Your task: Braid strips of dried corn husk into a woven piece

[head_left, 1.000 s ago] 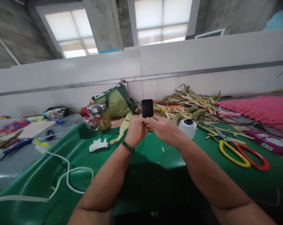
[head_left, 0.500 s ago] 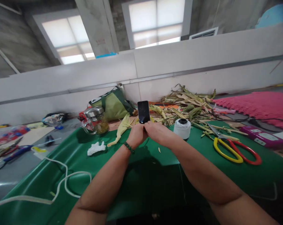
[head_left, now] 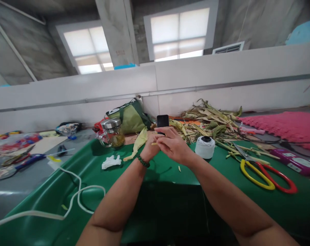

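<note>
My left hand [head_left: 150, 149], with a green bead bracelet [head_left: 143, 160] at the wrist, is closed and partly covered by the other hand. My right hand [head_left: 176, 145] reaches across it, fingers bent and pressed toward the thumb. A short, thin pale yellow strip [head_left: 154, 144] pokes out at the right fingertips; its remainder is hidden. Both hands are raised over the green cloth [head_left: 160, 176]. Just behind them stands a dark phone [head_left: 162, 121]. A pale corn husk [head_left: 139, 142] lies left of the hands, and a white thread spool [head_left: 204, 149] stands to the right.
Scissors [head_left: 266, 174] with yellow and red handles lie at right, near a purple box [head_left: 291, 160]. Dried husks [head_left: 211, 114] are heaped behind. At left are a glass jar [head_left: 114, 135], crumpled tissue [head_left: 111, 162], a green bag [head_left: 130, 116] and a white cord [head_left: 79, 194].
My right hand has lifted and turned over the left, its fingers now showing with a pale strip at their tips. The view has shifted, so the surroundings appear lower and further right.
</note>
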Action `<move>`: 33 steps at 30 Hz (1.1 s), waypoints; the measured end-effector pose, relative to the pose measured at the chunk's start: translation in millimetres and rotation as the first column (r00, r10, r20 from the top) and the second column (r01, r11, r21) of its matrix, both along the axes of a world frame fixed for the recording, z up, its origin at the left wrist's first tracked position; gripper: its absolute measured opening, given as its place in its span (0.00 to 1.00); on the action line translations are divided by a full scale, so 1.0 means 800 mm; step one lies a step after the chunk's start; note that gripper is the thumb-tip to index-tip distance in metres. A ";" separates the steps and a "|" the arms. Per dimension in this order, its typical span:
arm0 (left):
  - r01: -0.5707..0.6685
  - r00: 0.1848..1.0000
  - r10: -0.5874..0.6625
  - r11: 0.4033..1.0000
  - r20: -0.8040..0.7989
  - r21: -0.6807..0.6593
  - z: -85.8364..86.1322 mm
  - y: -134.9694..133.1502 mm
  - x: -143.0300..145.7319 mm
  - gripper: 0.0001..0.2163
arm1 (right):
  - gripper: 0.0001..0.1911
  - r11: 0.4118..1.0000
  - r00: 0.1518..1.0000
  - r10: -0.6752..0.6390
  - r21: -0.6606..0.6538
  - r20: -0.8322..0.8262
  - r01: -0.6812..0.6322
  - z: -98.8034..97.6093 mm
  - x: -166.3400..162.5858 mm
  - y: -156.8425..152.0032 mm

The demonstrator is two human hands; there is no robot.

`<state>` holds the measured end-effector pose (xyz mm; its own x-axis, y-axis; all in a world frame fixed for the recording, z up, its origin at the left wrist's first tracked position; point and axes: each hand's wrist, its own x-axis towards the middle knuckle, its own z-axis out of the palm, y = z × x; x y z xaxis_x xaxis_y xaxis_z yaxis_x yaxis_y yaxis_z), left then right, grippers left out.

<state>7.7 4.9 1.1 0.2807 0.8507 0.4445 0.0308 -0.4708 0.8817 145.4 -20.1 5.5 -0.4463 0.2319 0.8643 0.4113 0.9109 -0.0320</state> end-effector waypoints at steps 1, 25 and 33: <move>0.007 1.000 -0.006 1.000 0.023 -0.016 0.001 -0.001 0.000 0.09 | 0.09 1.000 0.999 0.029 -0.008 -0.019 -0.029 0.001 0.000 -0.001; 0.205 0.942 -0.220 0.975 -0.255 -0.082 0.013 -0.023 -0.004 0.12 | 0.18 0.687 0.733 -0.167 -0.611 -0.659 -0.393 0.013 0.021 0.021; 0.309 0.920 -0.337 0.938 -0.199 -0.156 0.019 -0.025 -0.011 0.15 | 0.18 0.690 0.722 -0.157 -0.598 -0.674 -0.408 0.008 0.031 0.036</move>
